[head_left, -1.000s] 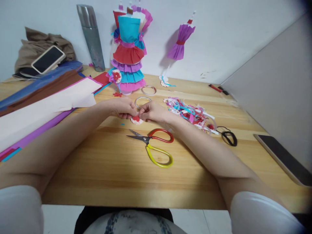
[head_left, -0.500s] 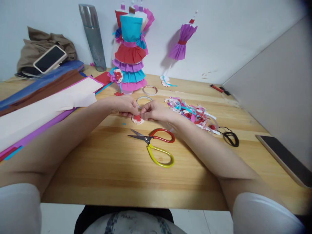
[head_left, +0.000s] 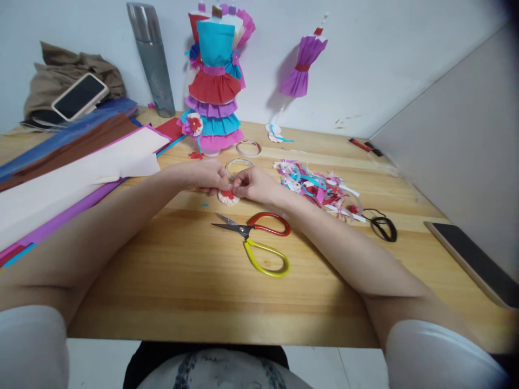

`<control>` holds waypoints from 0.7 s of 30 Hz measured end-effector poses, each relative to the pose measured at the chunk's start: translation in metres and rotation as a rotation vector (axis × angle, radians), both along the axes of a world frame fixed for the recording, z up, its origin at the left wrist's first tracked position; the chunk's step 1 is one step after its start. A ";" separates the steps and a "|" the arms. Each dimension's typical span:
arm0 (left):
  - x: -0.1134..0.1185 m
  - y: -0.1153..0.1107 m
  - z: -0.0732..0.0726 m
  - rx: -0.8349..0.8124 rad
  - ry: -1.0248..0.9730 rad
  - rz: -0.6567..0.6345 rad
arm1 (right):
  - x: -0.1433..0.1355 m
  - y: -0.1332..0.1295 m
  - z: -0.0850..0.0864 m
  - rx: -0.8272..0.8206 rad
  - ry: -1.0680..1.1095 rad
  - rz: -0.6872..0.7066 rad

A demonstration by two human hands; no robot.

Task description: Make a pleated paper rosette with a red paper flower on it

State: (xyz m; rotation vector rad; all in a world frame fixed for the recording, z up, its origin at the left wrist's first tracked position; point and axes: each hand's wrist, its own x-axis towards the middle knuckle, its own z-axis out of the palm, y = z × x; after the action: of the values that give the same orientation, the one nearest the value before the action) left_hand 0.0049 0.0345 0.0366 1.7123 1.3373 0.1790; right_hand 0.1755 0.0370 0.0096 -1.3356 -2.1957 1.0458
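A person is leaning over a wide wooden table (head_left: 182, 292), doing fine paper work. Long sheets of coloured paper (head_left: 81, 159) are lying on the left, running under the left forearm. A ruffled paper dress (head_left: 214, 86) is standing beyond the hands against the wall, with a purple dress (head_left: 299, 70) farther right and a tall bottle (head_left: 152, 70) leaning to its left. A tangle of paper scraps (head_left: 320, 189) is spreading just beside the right wrist, crowding that side.

Scissors (head_left: 245, 230) are lying partly open between the hands and the person's body, blades pointing left, close enough to be in the way of anything drawn straight back. A ring of tape (head_left: 227, 168) is resting just behind the fingers. The left hand (head_left: 208, 175) is curling nearly closed, its thumb and fingertips pinching; the right hand (head_left: 253, 185) is pinching opposite, fingers folded. Both are holding a small cream rosette (head_left: 227, 201) low over the table's middle; which fingertips are pressing where is hidden. They are seemingly adjusting its red centre (head_left: 227, 193), and the next move is probably calling for light, steady pressure that is keeping the pleats uncrushed.
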 end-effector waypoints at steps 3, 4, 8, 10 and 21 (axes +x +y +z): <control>-0.003 0.003 0.000 0.012 0.008 0.023 | 0.000 0.000 0.000 0.003 -0.013 -0.007; -0.005 0.004 0.000 0.023 0.013 0.021 | 0.000 0.000 -0.001 -0.001 -0.011 -0.010; -0.010 0.006 0.002 0.048 -0.016 -0.029 | 0.003 0.001 0.000 -0.013 0.032 -0.007; -0.011 0.005 0.006 0.035 -0.050 -0.054 | 0.006 0.002 0.002 -0.006 0.099 0.003; -0.012 0.001 0.015 -0.019 -0.265 -0.031 | 0.016 -0.002 0.016 0.022 0.301 -0.069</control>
State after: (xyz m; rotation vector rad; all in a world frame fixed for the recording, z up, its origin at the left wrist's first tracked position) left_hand -0.0074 0.0355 0.0521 1.6290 1.1131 0.3616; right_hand 0.1913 0.0350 0.0257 -1.1508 -1.9223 1.1126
